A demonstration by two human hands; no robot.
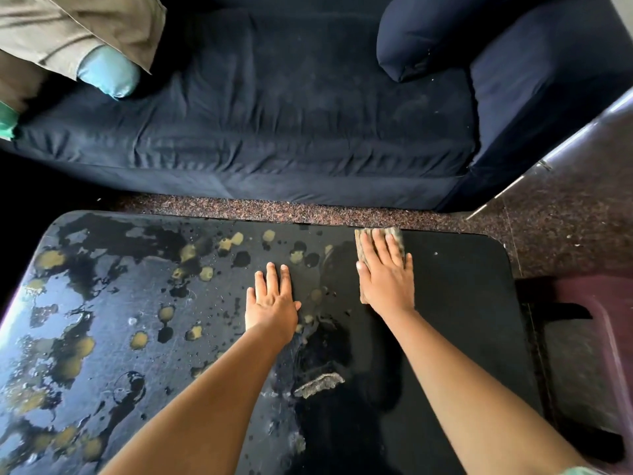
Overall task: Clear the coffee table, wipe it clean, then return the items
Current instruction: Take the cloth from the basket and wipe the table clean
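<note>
A dark blue sofa (274, 114) fills the far side, with a strip of speckled floor (565, 217) between it and the black table (462, 303) in front of me. The table's left part is wet and blotched with yellowish spots; its right part is plain black. A pinkish tub (603, 337) stands just right of the table. My left hand (272, 303) lies flat on the tabletop near the middle, fingers straight, holding nothing. My right hand (385, 272), also flat with nothing grasped, presses a cloth (397, 236) against the table at its far edge.
</note>
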